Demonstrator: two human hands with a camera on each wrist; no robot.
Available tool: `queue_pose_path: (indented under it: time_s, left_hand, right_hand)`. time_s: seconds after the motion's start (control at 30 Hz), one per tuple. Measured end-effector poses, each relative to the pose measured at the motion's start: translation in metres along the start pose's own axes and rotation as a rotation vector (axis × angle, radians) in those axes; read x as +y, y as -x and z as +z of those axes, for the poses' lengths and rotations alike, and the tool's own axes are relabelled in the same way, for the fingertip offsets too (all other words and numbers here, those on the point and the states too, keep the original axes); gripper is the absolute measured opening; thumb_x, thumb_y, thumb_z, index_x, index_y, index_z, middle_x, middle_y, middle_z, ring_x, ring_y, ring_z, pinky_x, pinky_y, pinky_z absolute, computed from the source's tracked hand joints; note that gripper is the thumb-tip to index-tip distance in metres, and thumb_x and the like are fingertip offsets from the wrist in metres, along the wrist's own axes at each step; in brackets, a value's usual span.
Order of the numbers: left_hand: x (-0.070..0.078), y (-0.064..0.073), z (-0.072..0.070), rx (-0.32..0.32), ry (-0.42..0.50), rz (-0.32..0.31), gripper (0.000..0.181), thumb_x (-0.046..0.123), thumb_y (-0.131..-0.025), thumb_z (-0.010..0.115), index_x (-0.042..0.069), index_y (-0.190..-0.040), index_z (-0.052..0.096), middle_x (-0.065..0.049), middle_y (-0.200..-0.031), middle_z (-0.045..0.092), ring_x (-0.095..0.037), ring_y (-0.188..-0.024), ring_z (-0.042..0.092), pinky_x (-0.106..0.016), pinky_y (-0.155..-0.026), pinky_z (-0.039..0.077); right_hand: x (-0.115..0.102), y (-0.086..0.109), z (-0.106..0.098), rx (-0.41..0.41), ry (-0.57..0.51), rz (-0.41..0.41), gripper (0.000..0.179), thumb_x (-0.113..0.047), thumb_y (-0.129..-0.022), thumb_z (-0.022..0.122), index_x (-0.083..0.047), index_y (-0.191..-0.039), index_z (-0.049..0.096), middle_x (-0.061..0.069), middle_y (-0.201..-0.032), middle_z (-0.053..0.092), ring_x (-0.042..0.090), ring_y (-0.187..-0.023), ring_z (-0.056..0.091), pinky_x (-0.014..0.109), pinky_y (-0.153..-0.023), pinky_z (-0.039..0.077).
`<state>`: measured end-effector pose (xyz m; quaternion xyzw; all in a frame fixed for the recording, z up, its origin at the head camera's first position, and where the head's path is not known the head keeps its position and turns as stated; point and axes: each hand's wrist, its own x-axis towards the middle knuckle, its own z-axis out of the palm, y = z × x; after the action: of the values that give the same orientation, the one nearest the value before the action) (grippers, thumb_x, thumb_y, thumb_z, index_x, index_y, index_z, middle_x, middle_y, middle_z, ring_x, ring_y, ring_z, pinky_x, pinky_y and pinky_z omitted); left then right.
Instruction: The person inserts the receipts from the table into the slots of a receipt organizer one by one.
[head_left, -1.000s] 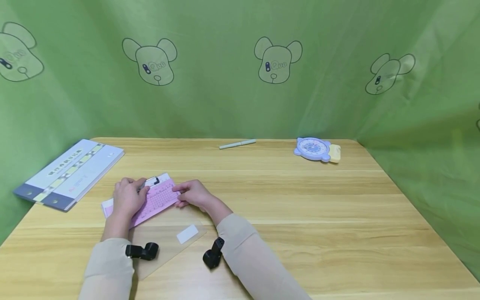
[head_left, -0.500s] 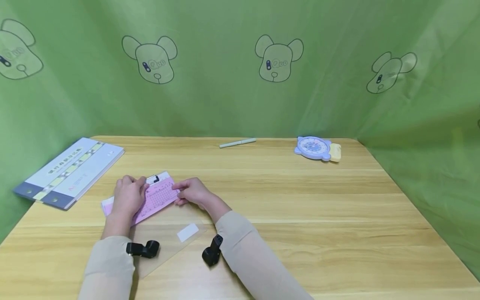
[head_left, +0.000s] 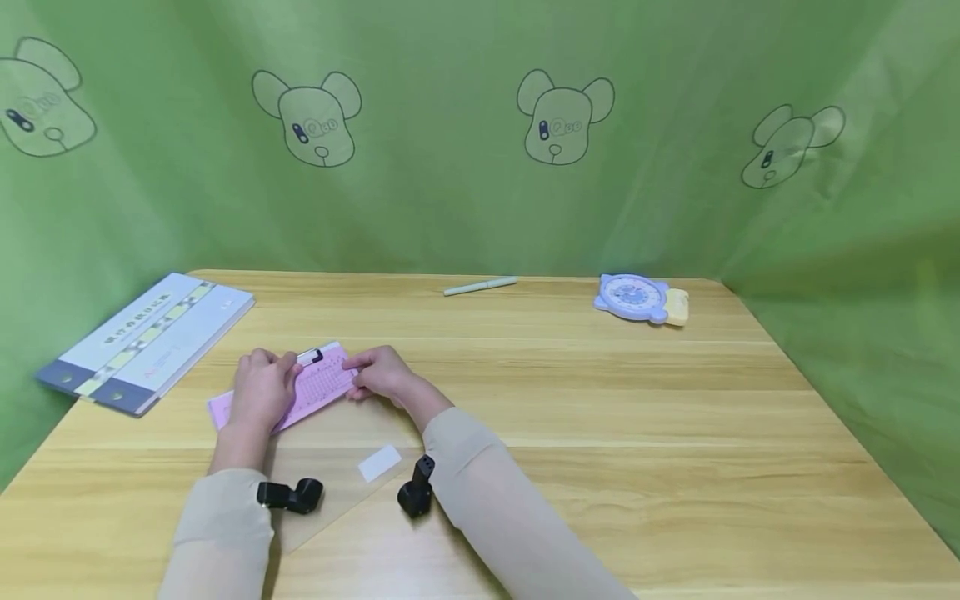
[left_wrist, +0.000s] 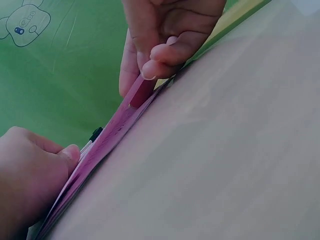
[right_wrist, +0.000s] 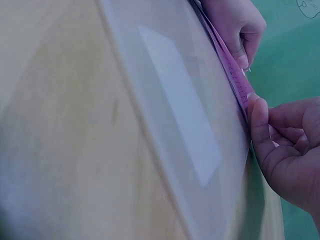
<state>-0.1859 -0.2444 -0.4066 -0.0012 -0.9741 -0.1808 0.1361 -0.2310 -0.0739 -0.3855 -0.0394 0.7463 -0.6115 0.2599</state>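
Note:
A pink printed form with a grid lies slanted at the left of the table, over white paper at its back edge. A small metal and black clip sits at that back edge. My left hand grips the stack beside the clip, its thumb close to it. My right hand pinches the form's right end between thumb and fingers. In the left wrist view the form's layers stand slightly apart near the right hand. Towards me lies a translucent sheet with a white label.
A blue-white binder lies at the table's left edge. At the back are a pale green pen, a blue bear-shaped clock and a pale yellow block beside it. A green curtain surrounds the table.
The form's front edge has tilted up and back, so its face looks narrower. My right hand has shifted slightly back with it. The left hand keeps its grip. The view shifted slightly.

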Motion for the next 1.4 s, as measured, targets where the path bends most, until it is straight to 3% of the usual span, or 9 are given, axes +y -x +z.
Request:
queue_pose_path:
  time_s: [0.57, 0.8, 0.97, 1.4]
  left_hand:
    - [0.004, -0.002, 0.004, -0.019, 0.01, 0.008, 0.034, 0.017, -0.09, 0.044, -0.004, -0.116, 0.05, -0.022, -0.093, 0.041, -0.036, -0.087, 0.035, -0.048, -0.078, 0.028]
    - [0.006, -0.001, 0.002, -0.011, 0.015, -0.012, 0.035, 0.018, -0.089, 0.046, -0.005, -0.115, 0.05, -0.023, -0.095, 0.041, -0.038, -0.09, 0.036, -0.049, -0.081, 0.027]
    - [0.006, -0.001, 0.0, -0.004, 0.009, -0.01, 0.035, 0.018, -0.088, 0.047, -0.005, -0.114, 0.051, -0.026, -0.096, 0.043, -0.04, -0.091, 0.037, -0.049, -0.082, 0.027]
    - [0.003, 0.002, -0.002, 0.038, 0.017, -0.018, 0.033, 0.018, -0.085, 0.05, -0.005, -0.109, 0.054, -0.027, -0.096, 0.045, -0.041, -0.089, 0.039, -0.051, -0.076, 0.03]
  right_hand:
    - [0.001, -0.002, -0.003, 0.037, 0.037, -0.049, 0.034, 0.018, -0.072, 0.048, 0.004, -0.101, 0.061, 0.011, -0.072, 0.055, 0.014, -0.045, 0.05, 0.019, -0.043, 0.044]
    - [0.004, 0.003, -0.004, 0.012, 0.016, -0.081, 0.031, 0.015, -0.076, 0.05, 0.003, -0.102, 0.06, 0.009, -0.076, 0.056, 0.014, -0.05, 0.051, 0.02, -0.047, 0.045]
    - [0.008, 0.008, -0.007, -0.003, 0.019, -0.107, 0.025, 0.012, -0.077, 0.053, 0.004, -0.099, 0.06, 0.009, -0.07, 0.056, 0.014, -0.051, 0.052, 0.021, -0.049, 0.046]
    - [0.011, 0.034, -0.02, -0.056, 0.25, -0.136, 0.011, -0.003, -0.082, 0.056, 0.002, -0.089, 0.063, 0.008, -0.058, 0.054, 0.012, -0.046, 0.05, 0.022, -0.044, 0.045]
